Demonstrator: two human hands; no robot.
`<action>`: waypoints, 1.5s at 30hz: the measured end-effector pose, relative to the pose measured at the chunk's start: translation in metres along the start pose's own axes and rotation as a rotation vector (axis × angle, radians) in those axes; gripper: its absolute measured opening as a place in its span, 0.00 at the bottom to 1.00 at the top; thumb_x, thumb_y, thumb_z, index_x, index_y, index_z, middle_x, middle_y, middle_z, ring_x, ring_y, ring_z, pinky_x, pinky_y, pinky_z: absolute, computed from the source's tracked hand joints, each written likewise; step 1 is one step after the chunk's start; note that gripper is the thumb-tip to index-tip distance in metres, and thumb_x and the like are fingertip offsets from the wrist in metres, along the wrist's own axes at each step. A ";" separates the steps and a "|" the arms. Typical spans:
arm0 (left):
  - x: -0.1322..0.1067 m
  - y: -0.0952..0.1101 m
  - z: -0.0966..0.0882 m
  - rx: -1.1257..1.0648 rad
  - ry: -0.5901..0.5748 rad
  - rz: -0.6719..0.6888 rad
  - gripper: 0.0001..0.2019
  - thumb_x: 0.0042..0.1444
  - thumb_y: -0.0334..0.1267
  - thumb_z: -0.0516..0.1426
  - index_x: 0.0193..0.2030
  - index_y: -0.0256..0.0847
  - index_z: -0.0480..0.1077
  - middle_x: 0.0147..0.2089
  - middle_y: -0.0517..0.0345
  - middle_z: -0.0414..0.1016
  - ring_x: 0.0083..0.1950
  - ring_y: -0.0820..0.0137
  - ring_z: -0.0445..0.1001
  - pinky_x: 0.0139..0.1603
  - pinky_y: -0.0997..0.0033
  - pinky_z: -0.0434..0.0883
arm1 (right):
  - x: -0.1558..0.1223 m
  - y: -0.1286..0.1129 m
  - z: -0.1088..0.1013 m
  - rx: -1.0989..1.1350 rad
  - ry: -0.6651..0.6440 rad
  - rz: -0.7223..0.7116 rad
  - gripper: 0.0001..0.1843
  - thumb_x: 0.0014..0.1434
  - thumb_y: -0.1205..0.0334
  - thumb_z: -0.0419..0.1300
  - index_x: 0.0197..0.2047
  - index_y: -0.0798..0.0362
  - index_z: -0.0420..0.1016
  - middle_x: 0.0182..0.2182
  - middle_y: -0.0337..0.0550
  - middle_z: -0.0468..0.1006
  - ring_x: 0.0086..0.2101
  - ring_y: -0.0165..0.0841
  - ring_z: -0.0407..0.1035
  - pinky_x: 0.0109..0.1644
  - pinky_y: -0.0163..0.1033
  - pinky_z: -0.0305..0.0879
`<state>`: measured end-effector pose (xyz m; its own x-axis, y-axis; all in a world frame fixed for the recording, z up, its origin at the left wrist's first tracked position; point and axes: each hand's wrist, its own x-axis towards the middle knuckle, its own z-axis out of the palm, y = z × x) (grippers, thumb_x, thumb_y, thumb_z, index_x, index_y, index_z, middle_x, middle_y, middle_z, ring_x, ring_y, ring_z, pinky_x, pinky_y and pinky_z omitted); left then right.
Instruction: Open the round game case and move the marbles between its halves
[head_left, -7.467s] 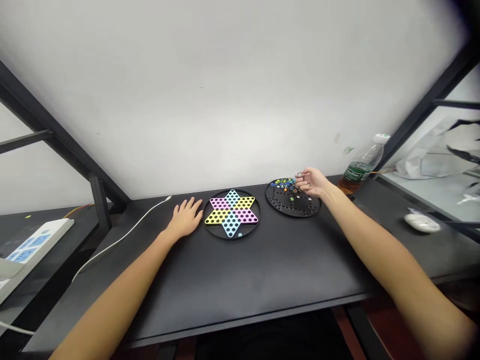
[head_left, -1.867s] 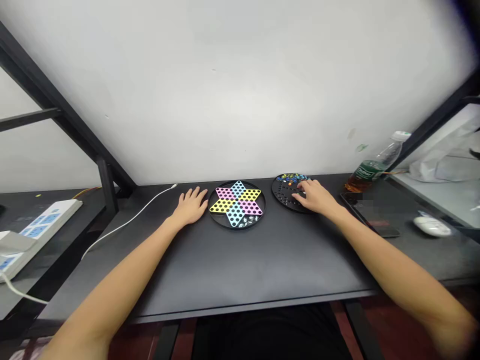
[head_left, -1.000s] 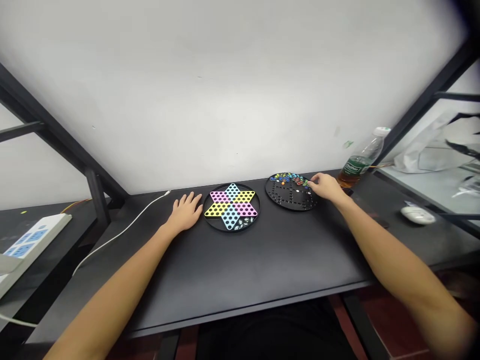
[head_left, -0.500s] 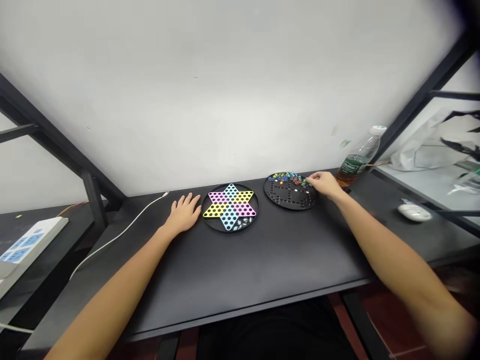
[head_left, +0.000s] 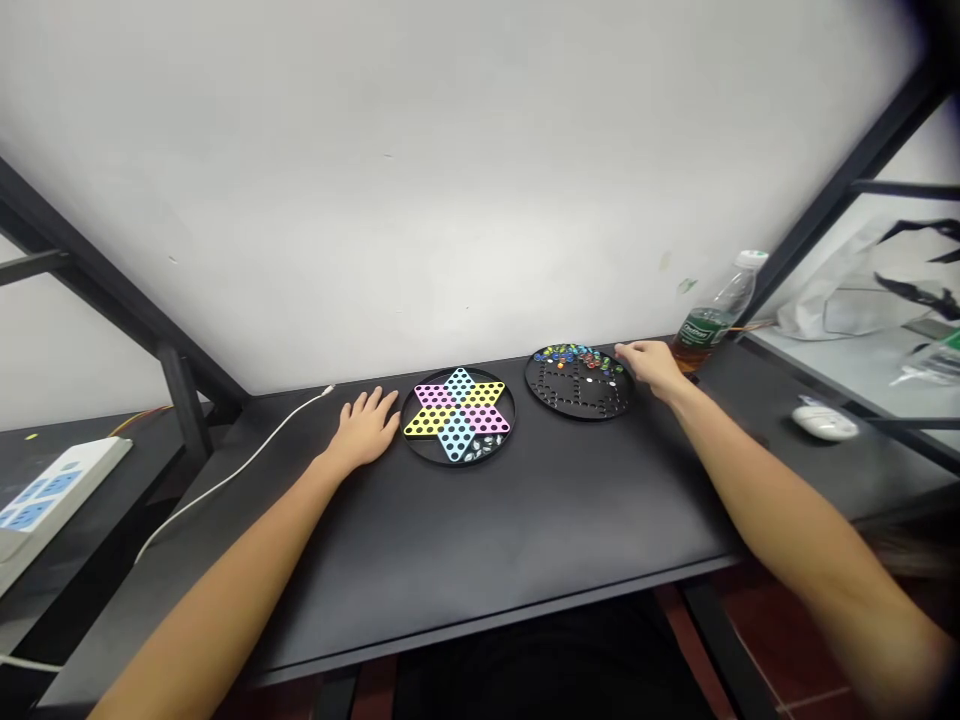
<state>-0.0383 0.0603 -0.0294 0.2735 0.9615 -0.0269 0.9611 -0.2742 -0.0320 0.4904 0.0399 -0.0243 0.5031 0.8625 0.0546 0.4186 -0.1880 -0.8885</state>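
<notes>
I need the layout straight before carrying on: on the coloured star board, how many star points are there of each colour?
Light blue: 2, the top point and bottom point
Pink: 2, the upper left point and lower right point
Yellow: 2, the upper right point and lower left point
Total: 6

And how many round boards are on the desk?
2. The star board lies beside the left hand, and the black board lies beside the right hand. No other round boards show.
</notes>
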 end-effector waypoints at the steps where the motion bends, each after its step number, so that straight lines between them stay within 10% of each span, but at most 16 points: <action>1: 0.000 0.000 0.000 0.001 -0.001 0.000 0.30 0.69 0.49 0.39 0.75 0.44 0.53 0.77 0.46 0.49 0.76 0.49 0.49 0.72 0.41 0.52 | 0.001 0.003 0.004 -0.198 0.039 -0.090 0.13 0.53 0.52 0.64 0.27 0.53 0.73 0.22 0.43 0.71 0.26 0.34 0.66 0.27 0.35 0.62; 5: 0.000 0.000 0.000 -0.002 -0.001 0.002 0.30 0.70 0.49 0.38 0.75 0.44 0.52 0.77 0.46 0.49 0.76 0.48 0.49 0.71 0.41 0.52 | 0.005 0.010 0.010 -0.682 -0.028 -0.212 0.19 0.52 0.45 0.66 0.35 0.52 0.82 0.33 0.51 0.82 0.39 0.45 0.75 0.41 0.41 0.68; 11: 0.000 0.000 0.000 -0.010 -0.007 0.003 0.30 0.70 0.49 0.38 0.75 0.43 0.52 0.77 0.45 0.48 0.76 0.48 0.48 0.72 0.41 0.51 | 0.007 0.011 0.015 -0.735 -0.060 -0.182 0.13 0.53 0.51 0.65 0.35 0.50 0.83 0.35 0.50 0.83 0.40 0.45 0.76 0.42 0.42 0.67; 16: 0.001 -0.002 0.002 -0.011 -0.005 0.004 0.30 0.70 0.49 0.38 0.75 0.44 0.52 0.77 0.46 0.48 0.76 0.47 0.48 0.72 0.40 0.50 | 0.005 -0.001 0.011 -0.088 -0.026 0.009 0.09 0.52 0.56 0.63 0.26 0.51 0.72 0.21 0.41 0.69 0.26 0.34 0.66 0.27 0.35 0.62; 20: 0.001 -0.002 0.003 -0.002 0.000 0.006 0.30 0.70 0.49 0.38 0.75 0.44 0.52 0.77 0.46 0.49 0.76 0.48 0.48 0.72 0.42 0.51 | 0.004 -0.013 -0.012 0.643 -0.260 0.271 0.08 0.57 0.58 0.55 0.29 0.48 0.61 0.22 0.38 0.58 0.21 0.29 0.52 0.15 0.30 0.51; 24: 0.001 -0.001 0.002 0.000 -0.001 0.004 0.30 0.69 0.49 0.38 0.75 0.44 0.52 0.77 0.46 0.49 0.76 0.48 0.48 0.72 0.41 0.51 | 0.001 -0.017 -0.025 0.791 -0.365 0.383 0.08 0.59 0.60 0.53 0.29 0.48 0.57 0.24 0.39 0.59 0.20 0.28 0.50 0.13 0.29 0.49; 28: 0.001 0.000 0.001 0.002 -0.003 0.000 0.30 0.69 0.49 0.39 0.75 0.44 0.52 0.77 0.46 0.49 0.76 0.48 0.48 0.72 0.41 0.51 | 0.002 -0.012 -0.011 0.463 -0.138 0.267 0.13 0.62 0.58 0.54 0.26 0.49 0.60 0.19 0.35 0.56 0.18 0.28 0.50 0.15 0.30 0.47; 32: 0.000 0.000 0.000 0.002 -0.002 0.002 0.30 0.70 0.49 0.39 0.75 0.44 0.53 0.77 0.46 0.49 0.76 0.48 0.49 0.71 0.41 0.51 | 0.010 -0.004 0.008 -0.214 0.120 -0.083 0.15 0.56 0.51 0.64 0.25 0.52 0.73 0.18 0.42 0.68 0.29 0.39 0.70 0.32 0.39 0.67; 37: 0.000 0.000 0.001 -0.004 0.002 -0.003 0.30 0.70 0.50 0.39 0.75 0.45 0.53 0.77 0.47 0.49 0.76 0.49 0.49 0.72 0.42 0.51 | 0.030 0.002 0.016 -0.653 0.003 -0.116 0.15 0.54 0.51 0.67 0.31 0.55 0.83 0.25 0.50 0.80 0.38 0.46 0.76 0.43 0.43 0.69; 45: -0.001 0.001 0.000 -0.012 -0.006 -0.002 0.30 0.69 0.50 0.39 0.75 0.43 0.53 0.77 0.45 0.49 0.76 0.47 0.48 0.72 0.41 0.50 | 0.052 0.001 0.026 -0.740 -0.099 -0.054 0.19 0.50 0.45 0.69 0.26 0.55 0.81 0.23 0.50 0.78 0.34 0.45 0.75 0.38 0.43 0.69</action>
<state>-0.0378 0.0592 -0.0295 0.2713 0.9619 -0.0330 0.9621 -0.2720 -0.0198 0.4970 0.0965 -0.0348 0.4115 0.9113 0.0170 0.8577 -0.3808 -0.3454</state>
